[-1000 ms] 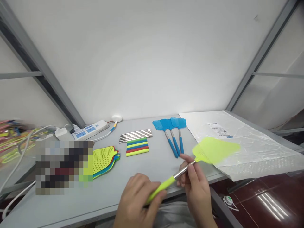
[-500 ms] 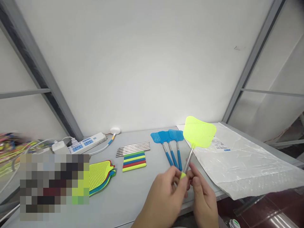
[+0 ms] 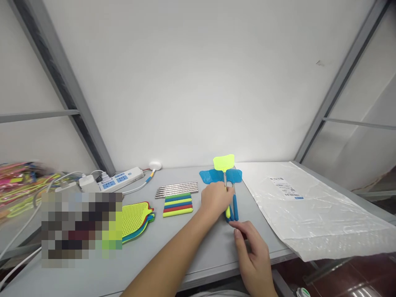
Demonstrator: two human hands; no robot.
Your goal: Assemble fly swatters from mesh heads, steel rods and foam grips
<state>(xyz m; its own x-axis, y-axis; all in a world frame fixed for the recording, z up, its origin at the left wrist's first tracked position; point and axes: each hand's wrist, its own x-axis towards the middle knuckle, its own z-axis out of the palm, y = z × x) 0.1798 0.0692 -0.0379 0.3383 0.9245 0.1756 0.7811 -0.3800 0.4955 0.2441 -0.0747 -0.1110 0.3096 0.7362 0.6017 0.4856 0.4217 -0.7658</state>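
Observation:
My left hand [image 3: 215, 200] reaches out over the grey table [image 3: 198, 243] and grips the shaft of a yellow-green fly swatter [image 3: 224, 164]. It holds the swatter over the row of blue fly swatters [image 3: 235, 194], with the head pointing towards the wall. Just behind, near the table's front edge, my right hand [image 3: 252, 247] hovers with its fingers loosely curled and nothing in them.
Coloured handle grips [image 3: 177, 204] lie beside a row of metal rods [image 3: 177, 189]. A stack of swatter heads [image 3: 136, 214] is to the left, a power strip [image 3: 119, 178] with cables behind. A large plastic bag [image 3: 309, 206] covers the right of the table.
The swatter, held close in both hands before, has been carried forward by my left hand onto the blue swatters. My right hand has let go of it.

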